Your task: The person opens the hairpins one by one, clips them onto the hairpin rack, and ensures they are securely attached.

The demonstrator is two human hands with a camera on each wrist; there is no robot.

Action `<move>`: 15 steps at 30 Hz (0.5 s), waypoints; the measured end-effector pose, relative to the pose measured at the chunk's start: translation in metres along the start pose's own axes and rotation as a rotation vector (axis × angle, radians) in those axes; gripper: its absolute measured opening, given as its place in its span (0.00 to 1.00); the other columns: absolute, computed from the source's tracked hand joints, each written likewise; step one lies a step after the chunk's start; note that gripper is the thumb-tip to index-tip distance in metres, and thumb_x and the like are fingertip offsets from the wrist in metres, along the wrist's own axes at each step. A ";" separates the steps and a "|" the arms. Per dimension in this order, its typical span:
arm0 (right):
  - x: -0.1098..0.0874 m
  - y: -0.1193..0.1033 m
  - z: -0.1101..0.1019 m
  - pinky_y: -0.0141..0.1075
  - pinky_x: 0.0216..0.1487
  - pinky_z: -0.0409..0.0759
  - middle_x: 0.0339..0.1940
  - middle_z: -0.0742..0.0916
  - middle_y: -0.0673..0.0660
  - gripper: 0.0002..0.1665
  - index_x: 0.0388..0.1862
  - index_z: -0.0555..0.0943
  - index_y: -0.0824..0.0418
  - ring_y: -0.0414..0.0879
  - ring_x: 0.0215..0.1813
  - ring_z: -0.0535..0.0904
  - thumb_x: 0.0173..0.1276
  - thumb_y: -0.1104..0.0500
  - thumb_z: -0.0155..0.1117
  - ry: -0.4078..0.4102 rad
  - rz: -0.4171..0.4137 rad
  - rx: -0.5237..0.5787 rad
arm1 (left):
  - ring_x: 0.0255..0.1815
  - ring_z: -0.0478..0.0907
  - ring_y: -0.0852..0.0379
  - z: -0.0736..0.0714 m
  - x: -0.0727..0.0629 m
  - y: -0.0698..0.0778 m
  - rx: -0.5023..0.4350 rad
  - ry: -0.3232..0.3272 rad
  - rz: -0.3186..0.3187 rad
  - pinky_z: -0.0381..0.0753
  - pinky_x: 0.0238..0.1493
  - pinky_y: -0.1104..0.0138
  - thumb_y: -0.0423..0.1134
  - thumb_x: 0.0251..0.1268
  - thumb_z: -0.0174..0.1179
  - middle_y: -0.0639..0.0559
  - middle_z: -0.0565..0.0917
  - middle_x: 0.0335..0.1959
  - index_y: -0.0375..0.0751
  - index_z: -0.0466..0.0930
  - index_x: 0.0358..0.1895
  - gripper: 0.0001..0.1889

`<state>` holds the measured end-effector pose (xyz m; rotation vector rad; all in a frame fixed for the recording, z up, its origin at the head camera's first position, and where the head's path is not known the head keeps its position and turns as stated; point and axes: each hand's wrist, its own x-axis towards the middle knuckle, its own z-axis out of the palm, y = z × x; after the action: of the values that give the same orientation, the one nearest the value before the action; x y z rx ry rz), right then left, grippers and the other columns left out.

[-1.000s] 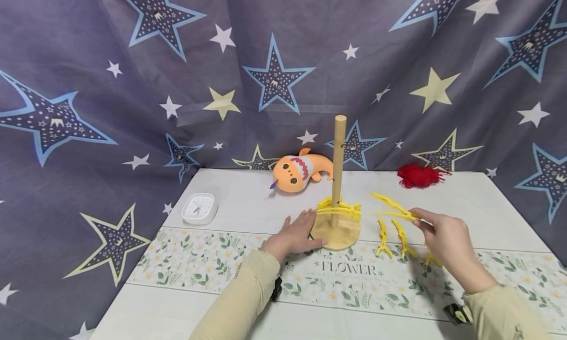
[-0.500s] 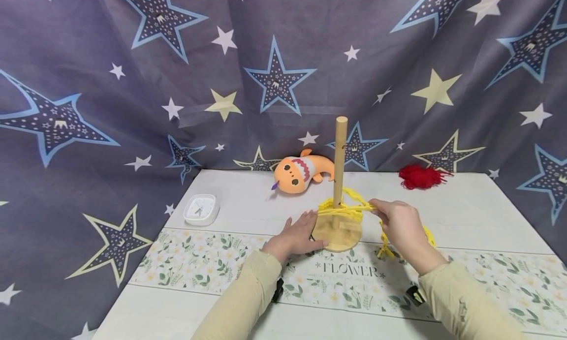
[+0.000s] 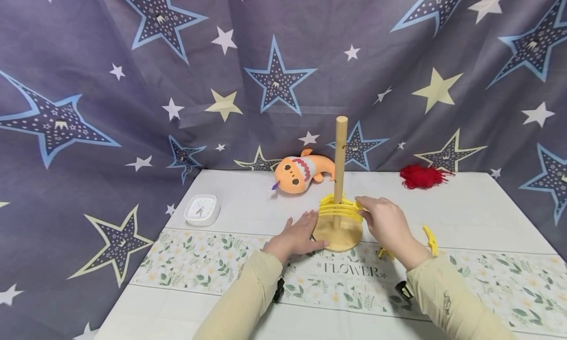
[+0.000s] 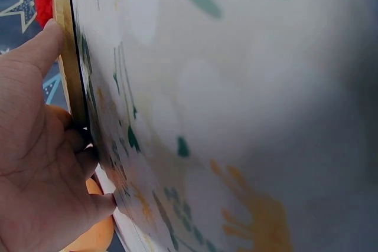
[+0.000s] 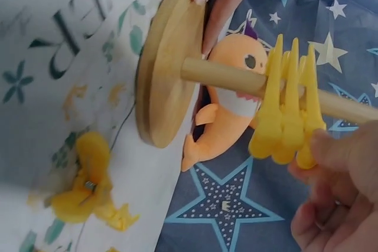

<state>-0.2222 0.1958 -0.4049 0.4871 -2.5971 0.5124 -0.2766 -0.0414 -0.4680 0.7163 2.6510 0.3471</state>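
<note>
Several yellow claw clips [image 5: 273, 107] sit side by side on the upright post of a round wooden stand [image 3: 340, 158], their long teeth reaching past it. Beside the post, my right hand [image 3: 385, 222] pinches the outermost clip [image 5: 310, 98] at its handle end between thumb and fingers. My left hand [image 3: 299, 234] rests at the left edge of the wooden base [image 3: 341, 239]; its fingers are straight, with the thumb on the front rim. In the right wrist view another yellow clip [image 5: 91, 178], with a small metal spring, lies on the table; the head view has it partly behind my right hand.
A white alarm clock [image 3: 202, 210] stands at left. Behind the stand lies an orange plush shark [image 3: 294, 175], and a bundle of red yarn [image 3: 423, 176] is at back right. One more yellow clip [image 3: 430, 240] lies right of my right forearm. A star-patterned curtain [image 3: 274, 79] hangs behind.
My right hand has moved left, bringing a yellow clip from beside the stand onto the post next to the others. My left hand has stayed at the base.
</note>
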 end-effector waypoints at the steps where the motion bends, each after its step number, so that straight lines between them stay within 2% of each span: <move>1: -0.001 0.001 -0.001 0.54 0.44 0.81 0.51 0.86 0.63 0.23 0.56 0.81 0.67 0.60 0.44 0.83 0.61 0.66 0.71 -0.012 0.009 0.012 | 0.79 0.39 0.53 0.000 0.000 0.001 0.002 -0.003 -0.001 0.36 0.75 0.47 0.68 0.67 0.49 0.50 0.43 0.80 0.44 0.40 0.80 0.48; 6: -0.011 0.011 -0.007 0.51 0.40 0.81 0.60 0.81 0.64 0.32 0.65 0.75 0.66 0.54 0.39 0.83 0.64 0.58 0.71 -0.053 0.075 0.060 | 0.79 0.36 0.55 0.002 0.003 -0.002 0.003 -0.019 -0.013 0.33 0.75 0.48 0.69 0.66 0.47 0.53 0.40 0.80 0.46 0.37 0.80 0.49; 8: -0.016 0.017 -0.010 0.49 0.34 0.80 0.60 0.82 0.64 0.30 0.64 0.76 0.65 0.49 0.33 0.81 0.64 0.58 0.70 -0.036 0.075 0.067 | 0.79 0.37 0.56 0.003 0.004 -0.003 -0.001 -0.018 -0.014 0.33 0.75 0.48 0.70 0.66 0.48 0.53 0.40 0.80 0.47 0.37 0.80 0.49; 15: -0.040 0.042 -0.019 0.46 0.31 0.79 0.54 0.85 0.64 0.22 0.56 0.82 0.64 0.47 0.32 0.82 0.62 0.63 0.71 0.038 0.055 0.066 | 0.79 0.37 0.56 0.001 0.003 -0.002 -0.004 -0.019 -0.015 0.34 0.75 0.48 0.69 0.66 0.48 0.53 0.41 0.80 0.46 0.37 0.80 0.49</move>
<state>-0.1994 0.2507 -0.4202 0.4243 -2.5695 0.6213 -0.2792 -0.0416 -0.4705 0.6953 2.6357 0.3393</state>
